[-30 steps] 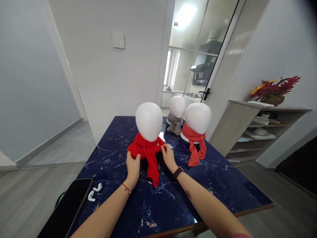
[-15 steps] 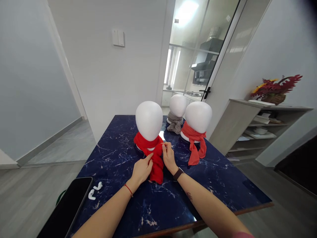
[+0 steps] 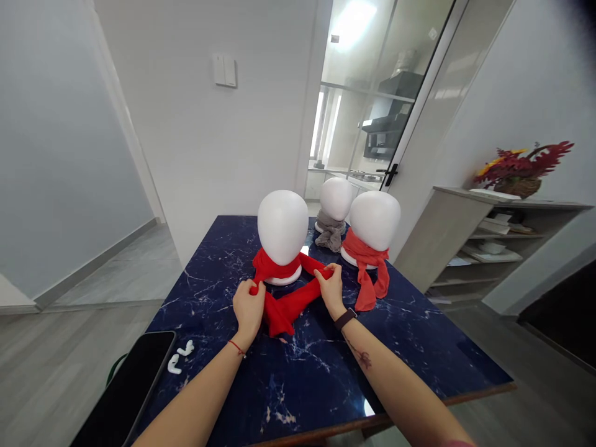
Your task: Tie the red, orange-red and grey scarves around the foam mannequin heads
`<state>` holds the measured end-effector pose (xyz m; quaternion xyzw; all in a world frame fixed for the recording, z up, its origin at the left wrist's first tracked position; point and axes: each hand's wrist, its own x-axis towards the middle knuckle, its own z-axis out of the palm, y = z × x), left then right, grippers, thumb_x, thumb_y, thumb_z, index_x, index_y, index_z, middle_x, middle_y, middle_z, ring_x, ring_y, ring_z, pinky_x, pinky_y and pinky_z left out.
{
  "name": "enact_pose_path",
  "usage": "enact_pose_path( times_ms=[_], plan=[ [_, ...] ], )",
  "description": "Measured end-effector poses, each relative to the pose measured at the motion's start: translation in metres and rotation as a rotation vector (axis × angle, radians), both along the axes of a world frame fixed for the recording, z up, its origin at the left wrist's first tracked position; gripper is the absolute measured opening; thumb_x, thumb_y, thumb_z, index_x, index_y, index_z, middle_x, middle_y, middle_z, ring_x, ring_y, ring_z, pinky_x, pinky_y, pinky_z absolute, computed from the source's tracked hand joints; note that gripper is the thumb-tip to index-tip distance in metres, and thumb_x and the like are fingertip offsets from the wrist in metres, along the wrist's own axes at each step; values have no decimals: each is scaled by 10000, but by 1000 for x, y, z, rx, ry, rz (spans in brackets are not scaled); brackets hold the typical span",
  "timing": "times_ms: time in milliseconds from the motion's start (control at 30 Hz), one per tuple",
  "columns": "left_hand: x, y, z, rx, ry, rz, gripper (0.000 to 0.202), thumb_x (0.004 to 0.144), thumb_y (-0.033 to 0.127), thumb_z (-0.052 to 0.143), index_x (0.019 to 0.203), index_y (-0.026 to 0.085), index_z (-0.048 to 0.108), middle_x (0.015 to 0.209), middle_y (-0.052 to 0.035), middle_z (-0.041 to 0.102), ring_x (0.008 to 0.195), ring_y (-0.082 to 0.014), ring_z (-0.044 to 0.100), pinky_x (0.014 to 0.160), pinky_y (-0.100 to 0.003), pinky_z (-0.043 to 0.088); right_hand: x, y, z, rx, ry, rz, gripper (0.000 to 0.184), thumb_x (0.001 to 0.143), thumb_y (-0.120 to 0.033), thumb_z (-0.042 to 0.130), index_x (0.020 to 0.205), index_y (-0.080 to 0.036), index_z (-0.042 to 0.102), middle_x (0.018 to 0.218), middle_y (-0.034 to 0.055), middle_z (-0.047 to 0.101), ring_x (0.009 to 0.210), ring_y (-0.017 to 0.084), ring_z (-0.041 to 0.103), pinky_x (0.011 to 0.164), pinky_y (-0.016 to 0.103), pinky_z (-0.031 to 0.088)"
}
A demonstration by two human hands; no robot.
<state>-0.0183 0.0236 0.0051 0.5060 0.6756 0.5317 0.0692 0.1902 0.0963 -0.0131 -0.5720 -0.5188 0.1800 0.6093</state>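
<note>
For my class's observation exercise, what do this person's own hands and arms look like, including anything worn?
Both hands are gloveless and the forearms bare. The left hand has a thin red cord bracelet at its wrist; the right hand has a dark, flat wristband. A tattoo-like marking shows on the right forearm.

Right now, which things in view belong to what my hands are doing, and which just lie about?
In the job:
red scarf, held by left hand and right hand
front white head, scarf around its neck
possibly coral-scarfed head and grey-scarfed head, untouched

Lying about:
phone
white earbuds
flower basket
</note>
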Motion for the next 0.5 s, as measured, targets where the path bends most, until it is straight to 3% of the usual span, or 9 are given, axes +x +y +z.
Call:
enact_pose_path(
  times_ms=[133, 233, 333, 433, 500],
  plan=[
    [-19, 14, -12, -6, -189, 163, 68, 739, 147, 483, 721, 208, 459, 749, 11, 512, 723, -152, 499, 720, -283, 391, 15, 16, -12, -33, 34, -51, 447, 605, -280, 624, 1007, -183, 452, 1063, 112, 525, 1016, 242, 510, 906, 377, 399],
    [-23, 17, -15, -35, -215, 190, 136, 734, 124, 473, 850, 190, 496, 886, -46, 527, 863, -191, 522, 822, -341, 410, 28, 24, -16, -34, 10, -93, 527, 583, -244, 602, 1085, -147, 477, 1159, 160, 516, 1097, 270, 484, 957, 411, 378],
    [-15, 10, -10, -94, -27, 155, 220, 730, 198, 553, 948, 173, 536, 1062, -107, 486, 1042, -263, 480, 895, -423, 393, 40, 29, -17, -43, -10, -91, 461, 618, -247, 543, 1063, -128, 531, 1137, 158, 567, 1078, 280, 513, 962, 443, 379],
    [-3, 4, -5, -122, 272, 109, 358, 755, 318, 587, 1077, 173, 533, 1254, -148, 406, 1200, -323, 385, 960, -493, 343, 46, 28, -15, -70, -20, -59, 311, 675, -266, 481, 937, -141, 591, 968, 122, 649, 929, 273, 583, 878, 451, 438],
    [5, 7, -3, -100, 361, 68, 482, 763, 377, 588, 1179, 156, 485, 1313, -169, 396, 1255, -327, 347, 1019, -508, 286, 45, 24, -12, -79, -32, -44, 257, 708, -275, 467, 890, -154, 600, 908, 113, 664, 867, 271, 602, 826, 430, 461]
  ],
)
